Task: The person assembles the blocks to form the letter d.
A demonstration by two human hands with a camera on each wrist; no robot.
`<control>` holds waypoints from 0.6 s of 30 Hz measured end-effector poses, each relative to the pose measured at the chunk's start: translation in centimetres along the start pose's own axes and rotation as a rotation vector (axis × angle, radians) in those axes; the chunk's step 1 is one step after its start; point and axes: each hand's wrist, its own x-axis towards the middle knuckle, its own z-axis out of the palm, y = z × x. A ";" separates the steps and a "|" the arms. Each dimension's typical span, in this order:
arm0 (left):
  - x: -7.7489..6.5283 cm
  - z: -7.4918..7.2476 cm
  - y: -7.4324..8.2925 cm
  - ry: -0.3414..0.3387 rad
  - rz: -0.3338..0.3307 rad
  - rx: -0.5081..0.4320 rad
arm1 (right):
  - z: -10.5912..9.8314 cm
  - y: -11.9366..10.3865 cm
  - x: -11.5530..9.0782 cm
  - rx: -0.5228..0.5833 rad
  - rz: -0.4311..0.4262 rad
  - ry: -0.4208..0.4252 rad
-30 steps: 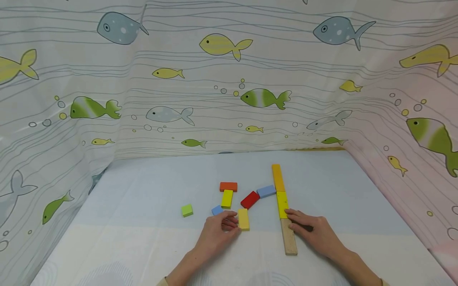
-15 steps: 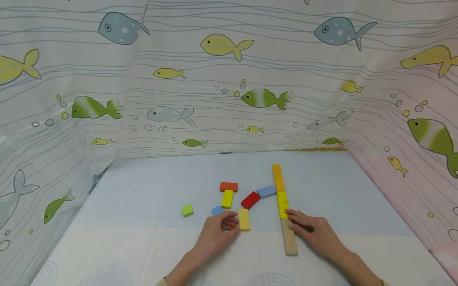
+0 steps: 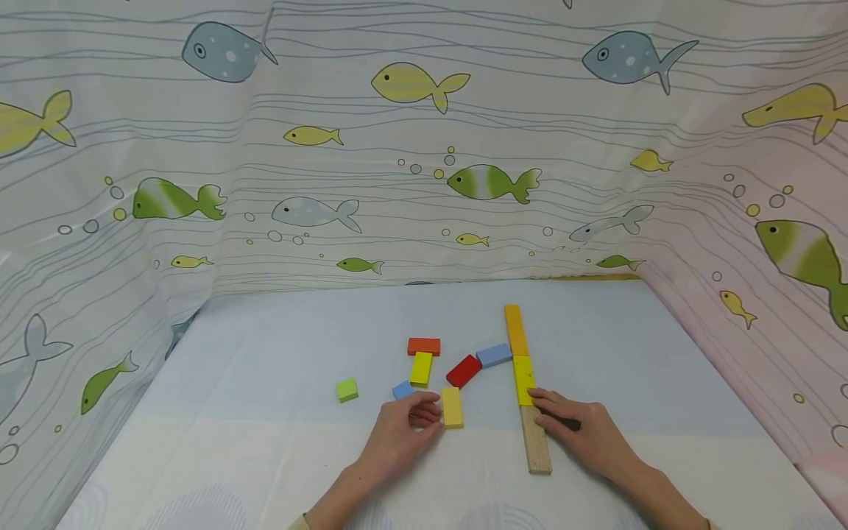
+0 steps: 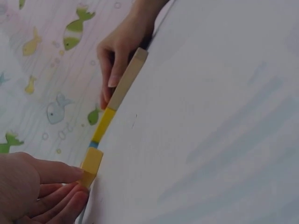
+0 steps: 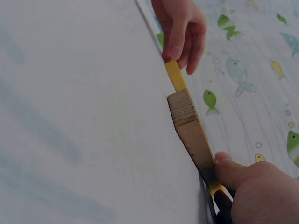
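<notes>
A pale yellow block lies flat on the bench, its long side running away from the person, with the fingers of the left hand at its left edge. Apart from it to the right, a plain wooden block and a bright yellow block lie flat, end to end, in a straight line that slants slightly leftward toward the far side. The wooden block is the nearer; fine parallel lines mark its near end face. The bright yellow block shows small dark specks. Fingers of the right hand touch this pair close to the joint, from the right side.
</notes>
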 end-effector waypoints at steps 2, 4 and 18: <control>0.0 -0.1 -0.1 0.007 0.010 -0.001 | 0.0 0.0 0.0 -0.001 0.002 -0.001; 0.0 -0.1 -0.2 0.012 0.013 -0.001 | 0.0 0.0 0.0 -0.001 0.003 -0.001; 0.7 -0.7 -0.2 0.045 0.040 0.050 | -0.1 -0.2 0.1 -0.025 0.010 -0.005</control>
